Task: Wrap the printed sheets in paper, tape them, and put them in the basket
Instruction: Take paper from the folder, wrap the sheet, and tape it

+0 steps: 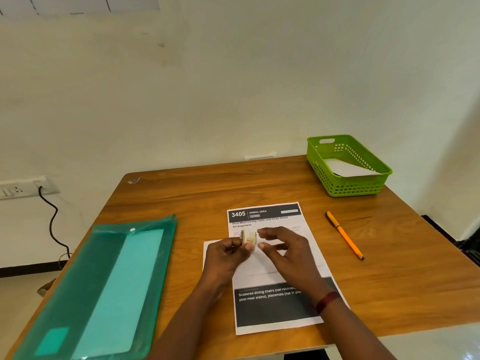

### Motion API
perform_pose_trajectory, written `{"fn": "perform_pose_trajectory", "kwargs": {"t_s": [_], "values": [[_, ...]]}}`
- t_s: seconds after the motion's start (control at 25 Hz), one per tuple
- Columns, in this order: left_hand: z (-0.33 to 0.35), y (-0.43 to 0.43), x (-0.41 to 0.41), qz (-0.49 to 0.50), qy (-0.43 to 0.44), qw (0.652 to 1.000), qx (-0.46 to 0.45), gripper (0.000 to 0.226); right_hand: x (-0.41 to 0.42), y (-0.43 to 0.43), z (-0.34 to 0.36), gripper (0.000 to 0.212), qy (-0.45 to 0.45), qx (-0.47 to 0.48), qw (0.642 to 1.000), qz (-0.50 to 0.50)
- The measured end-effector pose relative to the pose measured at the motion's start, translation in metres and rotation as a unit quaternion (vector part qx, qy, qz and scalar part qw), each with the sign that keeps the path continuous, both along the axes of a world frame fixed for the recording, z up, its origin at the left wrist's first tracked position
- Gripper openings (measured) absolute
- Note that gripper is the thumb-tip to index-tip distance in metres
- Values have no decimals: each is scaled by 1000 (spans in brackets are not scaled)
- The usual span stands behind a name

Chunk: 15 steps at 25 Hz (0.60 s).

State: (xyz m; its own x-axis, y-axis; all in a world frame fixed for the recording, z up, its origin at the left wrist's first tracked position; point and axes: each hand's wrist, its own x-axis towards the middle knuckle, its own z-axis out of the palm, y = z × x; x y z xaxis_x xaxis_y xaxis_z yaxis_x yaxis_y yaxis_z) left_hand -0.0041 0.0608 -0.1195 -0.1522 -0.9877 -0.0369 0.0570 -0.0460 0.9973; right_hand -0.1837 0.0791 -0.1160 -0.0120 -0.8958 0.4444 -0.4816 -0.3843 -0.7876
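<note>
A small tape roll [248, 239] is gripped between the thumb and curled fingers of the left hand [228, 253], just below the middle of the frame and above the printed sheet [272, 307]. The right hand [288, 252] is held just to the right of the roll, with its forefinger and thumb brought up to the roll's side; whether a tape end is pinched there or the roll is only touched cannot be told. A dark red band [327, 301] is worn on the right wrist. The printed sheet is laid flat on the wooden table [259, 183], its dark header with the number 3405 turned toward the top of the frame and a dark block of white text near its lower edge. A plain white sheet [209, 246] is partly seen beneath its left edge, under the left hand. In the right upper part of the table a green basket [363, 188] is placed, and a white folded paper [348, 168] is seen lying inside it. An orange pen [344, 235] is laid between the basket and the sheet, to the right of the hands. A teal plastic folder [104, 281] is spread over the lower left of the frame. At the left edge a wall socket [15, 189] is seen with a black cable [53, 219] hanging from it.
</note>
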Motion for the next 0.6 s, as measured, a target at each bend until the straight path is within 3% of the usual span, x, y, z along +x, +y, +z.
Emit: {"fn": "perform_pose_trajectory", "kwargs": {"t_s": [0.36,0.6], "values": [[-10,-3,5,-37,-31,998,-40,12,11,1,-19,23,-93,36,995,-12],[-15,-2,-1,-12,-121,989,-89,17,7,-1,-19,19,-131,93,987,3]]}}
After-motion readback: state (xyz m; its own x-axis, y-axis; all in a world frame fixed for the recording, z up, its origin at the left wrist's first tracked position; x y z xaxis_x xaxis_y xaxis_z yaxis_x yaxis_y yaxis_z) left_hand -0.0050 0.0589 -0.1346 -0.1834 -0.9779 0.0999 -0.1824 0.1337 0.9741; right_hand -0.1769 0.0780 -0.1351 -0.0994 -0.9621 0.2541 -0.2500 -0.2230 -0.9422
